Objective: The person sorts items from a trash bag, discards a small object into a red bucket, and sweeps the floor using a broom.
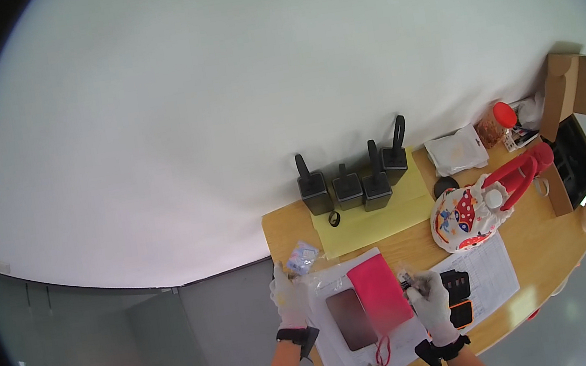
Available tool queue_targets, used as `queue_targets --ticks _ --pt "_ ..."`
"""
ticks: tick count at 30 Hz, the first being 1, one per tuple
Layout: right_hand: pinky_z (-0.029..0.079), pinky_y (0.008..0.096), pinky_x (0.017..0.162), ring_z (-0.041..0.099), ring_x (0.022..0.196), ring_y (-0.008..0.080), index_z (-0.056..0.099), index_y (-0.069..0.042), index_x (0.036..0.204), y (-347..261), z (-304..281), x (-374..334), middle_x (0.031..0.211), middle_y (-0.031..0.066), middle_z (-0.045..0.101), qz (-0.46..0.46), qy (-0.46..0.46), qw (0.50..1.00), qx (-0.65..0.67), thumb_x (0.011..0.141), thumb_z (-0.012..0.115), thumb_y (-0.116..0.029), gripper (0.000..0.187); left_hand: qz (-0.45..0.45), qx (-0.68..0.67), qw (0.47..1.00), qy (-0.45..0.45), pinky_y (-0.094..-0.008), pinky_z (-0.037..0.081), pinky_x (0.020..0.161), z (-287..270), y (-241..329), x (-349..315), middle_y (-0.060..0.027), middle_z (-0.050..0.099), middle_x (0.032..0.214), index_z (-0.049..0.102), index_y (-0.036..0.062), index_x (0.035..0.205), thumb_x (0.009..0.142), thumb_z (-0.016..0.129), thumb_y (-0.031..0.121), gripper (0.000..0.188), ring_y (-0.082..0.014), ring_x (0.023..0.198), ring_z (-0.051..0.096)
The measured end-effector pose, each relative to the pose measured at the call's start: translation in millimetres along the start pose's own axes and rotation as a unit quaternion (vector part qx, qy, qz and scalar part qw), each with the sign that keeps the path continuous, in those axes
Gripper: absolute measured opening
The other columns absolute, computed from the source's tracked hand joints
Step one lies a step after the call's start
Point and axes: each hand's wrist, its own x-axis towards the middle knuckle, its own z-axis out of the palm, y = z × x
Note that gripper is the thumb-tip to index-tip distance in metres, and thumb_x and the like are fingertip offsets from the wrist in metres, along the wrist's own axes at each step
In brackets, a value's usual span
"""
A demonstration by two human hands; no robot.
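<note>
White gloves cover both your hands, low in the middle of the frame over a wooden worktop (406, 242). Your left hand (289, 297) sits at the worktop's left edge, its fingers curled around something too small to make out, just below a small clear packet (303, 257). Your right hand (427, 297) has its fingers pressed together around a small dark object (406, 284), right beside the pink pouch (380, 294). That pouch lies on white papers (347, 355), with a brown flat case (351, 319) touching its left side. Above, toward the centre, four black chargers (353, 186) stand on a yellow sheet (380, 216). A painted white figure (466, 215) rests right of them.
</note>
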Motion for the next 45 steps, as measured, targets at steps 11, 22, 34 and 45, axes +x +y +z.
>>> queue_targets --ticks 11,22,34,45 --pt "0.042 0.026 0.082 0.051 0.103 0.0133 0.062 0.002 0.084 -16 78 -94 0.124 0.0153 0.047 0.178 -0.202 0.899 0.346 0.083 0.055 -0.006 0.011 -0.161 -0.453 0.825 -0.296 -0.0211 0.044 0.066 -108 -10 -61 -0.0022 0.058 0.082 0.059 0.0002 0.101 0.082 0.052 -0.002 0.02 -0.0082 0.074 0.052" --pt "0.046 0.0263 0.079 0.057 0.092 0.0172 0.046 0.003 0.117 -11 246 -171 0.102 0.013 0.059 -0.01 -0.089 0.983 0.163 0.077 0.037 0.01 0.042 0.129 -0.339 0.864 -0.35 -0.0297 0.044 0.082 -155 -158 -83 -0.0075 0.053 0.11 0.052 -0.0009 0.117 0.087 0.047 0.006 0.031 -0.0167 0.092 0.053" --pt "0.042 0.0286 0.083 0.052 0.097 0.0187 0.054 -0.003 0.112 17 379 -231 0.104 0.0099 0.053 -0.028 -0.03 0.999 0.001 0.078 0.059 -0.013 0.035 -0.284 -0.586 0.505 -0.566 -0.0324 0.032 0.1 -180 -252 -33 -0.0127 0.039 0.128 0.034 -0.0041 0.129 0.091 0.03 0.02 0.045 -0.0207 0.119 0.039" --pt "0.042 0.0401 0.087 0.05 0.106 0.038 0.043 0.0 0.122 212 389 -180 0.114 0.0217 0.051 0.356 0.058 0.932 -0.024 0.076 0.064 -0.025 0.057 -0.189 -0.36 0.774 -0.485 -0.0279 0.044 0.088 -47 -398 -39 -0.0089 0.058 0.109 0.051 -0.001 0.118 0.093 0.041 0.013 0.031 -0.0163 0.1 0.056"
